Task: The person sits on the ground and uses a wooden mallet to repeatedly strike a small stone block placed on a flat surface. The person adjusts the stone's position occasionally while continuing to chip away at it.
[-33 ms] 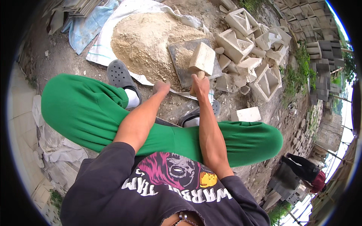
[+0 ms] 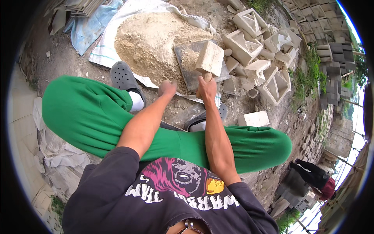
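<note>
Right hand (image 2: 207,88) fingers wrap pale, block-headed, wooden-handled mallet (image 2: 210,59); head beyond them, probably heavy, stiff; best held mid-handle. Left hand (image 2: 167,89) fingers curled; can't tell if gripping.

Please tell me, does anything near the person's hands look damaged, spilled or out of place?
Yes. Right of the mallet in the right hand, pale hollow blocks lie jumbled on the ground, and several look broken, with ragged edges. Sandy crumbs also lie on the dark slab near the mallet, beside the sandy heap.
</note>
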The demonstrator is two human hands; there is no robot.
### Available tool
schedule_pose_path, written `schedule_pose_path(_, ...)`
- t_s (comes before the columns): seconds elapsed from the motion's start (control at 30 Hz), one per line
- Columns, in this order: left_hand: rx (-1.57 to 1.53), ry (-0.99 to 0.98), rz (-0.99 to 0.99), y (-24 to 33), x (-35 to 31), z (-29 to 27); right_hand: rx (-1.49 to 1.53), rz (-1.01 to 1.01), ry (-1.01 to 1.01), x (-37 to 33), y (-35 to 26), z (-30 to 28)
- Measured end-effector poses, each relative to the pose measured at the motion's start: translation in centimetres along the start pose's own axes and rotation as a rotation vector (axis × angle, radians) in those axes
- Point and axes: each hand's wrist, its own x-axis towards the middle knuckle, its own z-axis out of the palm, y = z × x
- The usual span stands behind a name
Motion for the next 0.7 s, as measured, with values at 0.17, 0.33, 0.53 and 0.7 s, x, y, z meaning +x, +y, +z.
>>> schedule_pose_path(0.17,-0.190,0.291,0.394,2.6,1.3,0.0,-0.068,-0.212,0.084,-1.6,-3.9,0.0)
schedule_pose_path(0.33,-0.261,0.337,0.521,4.3,4.1,-0.7,-0.308,-0.065,-0.092,-0.5,0.4,2.6)
schedule_pose_path(0.53,-0.126,0.229,0.663,6.0,3.5,-1.4,-0.237,-0.057,-0.054,0.1,0.2,1.9)
schedule_pose_path(0.7,-0.011,0.347,0.648,7.3,4.8,-1.4,-0.131,-0.149,0.031,-1.2,-2.4,1.5)
